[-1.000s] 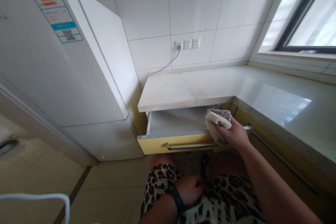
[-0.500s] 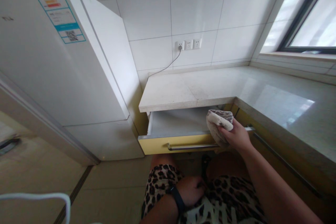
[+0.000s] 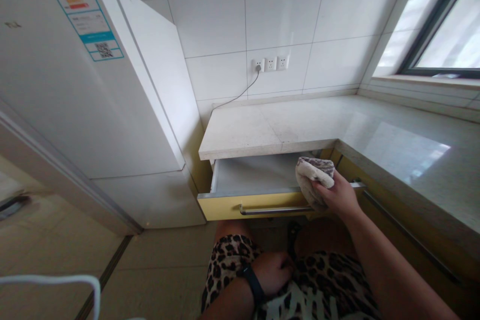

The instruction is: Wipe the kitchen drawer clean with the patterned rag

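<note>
The wall (image 3: 210, 25) is glossy white tile in large rectangles, and the fridge (image 3: 75, 110), smooth and boxy, stands along the left. The table (image 3: 243, 130), a pale speckled slab bent like an L, overhangs the back of the drawer (image 3: 221, 208) and hides its rear. The drawer is pulled out: flat yellow front, grey interior. Just past its right end, yellow cabinetry closes in beneath the table's other leg.

Leopard-print shorts (image 3: 228, 260) cover the lap, the legs reaching under the drawer.

The right forearm slants up from the lower right corner, and the right hand (image 3: 341, 195) grasps the cloth (image 3: 311, 191), thumb pressed across it. The left hand (image 3: 273, 271) lies over the lap, loosely bent at the knuckles; its fingertips are hidden, so I cannot tell whether it holds anything.

The cloth, plush, beige and brown-patterned on top, is bunched over the right part of the drawer's front edge, covering one end of the slim metal handle (image 3: 273, 210). A black watch (image 3: 252, 284) circles the left wrist.
</note>
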The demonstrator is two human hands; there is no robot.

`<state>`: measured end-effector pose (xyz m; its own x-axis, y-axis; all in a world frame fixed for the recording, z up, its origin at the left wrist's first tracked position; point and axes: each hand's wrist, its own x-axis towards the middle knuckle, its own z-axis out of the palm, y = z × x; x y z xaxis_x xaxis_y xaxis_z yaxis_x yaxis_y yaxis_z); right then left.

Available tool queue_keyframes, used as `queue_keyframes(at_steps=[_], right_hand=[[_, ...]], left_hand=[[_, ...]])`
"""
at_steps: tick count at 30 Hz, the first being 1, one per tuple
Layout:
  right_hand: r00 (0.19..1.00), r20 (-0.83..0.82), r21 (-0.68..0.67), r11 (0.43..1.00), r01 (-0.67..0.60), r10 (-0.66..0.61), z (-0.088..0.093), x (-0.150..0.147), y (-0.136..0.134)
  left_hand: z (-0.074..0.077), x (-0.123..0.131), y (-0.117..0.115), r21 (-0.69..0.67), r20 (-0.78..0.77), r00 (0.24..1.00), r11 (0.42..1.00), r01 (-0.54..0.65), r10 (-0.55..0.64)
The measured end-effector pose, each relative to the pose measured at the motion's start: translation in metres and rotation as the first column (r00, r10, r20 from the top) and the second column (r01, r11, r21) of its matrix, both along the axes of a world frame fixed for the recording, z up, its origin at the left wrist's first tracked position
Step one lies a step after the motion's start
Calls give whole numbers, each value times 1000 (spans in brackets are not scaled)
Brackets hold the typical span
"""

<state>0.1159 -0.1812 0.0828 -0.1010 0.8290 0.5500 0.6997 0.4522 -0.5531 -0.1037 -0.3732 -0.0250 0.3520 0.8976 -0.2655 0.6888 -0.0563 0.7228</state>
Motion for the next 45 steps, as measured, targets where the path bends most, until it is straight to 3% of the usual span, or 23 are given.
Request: queue_keyframes(at_steps=[22, 29, 45], right_hand=[[996, -79, 74, 997, -35, 40, -14, 5, 1], [990, -125, 57, 997, -53, 60, -17, 6, 2], [992, -113, 70, 996, -57, 64, -19, 7, 2]], left_hand=[[-3, 0, 1, -4, -11, 1000, 1000, 2, -2], [2, 0, 0, -5, -14, 1000, 1000, 3, -3], [1, 0, 0, 0, -9, 1000, 1000, 1, -1]])
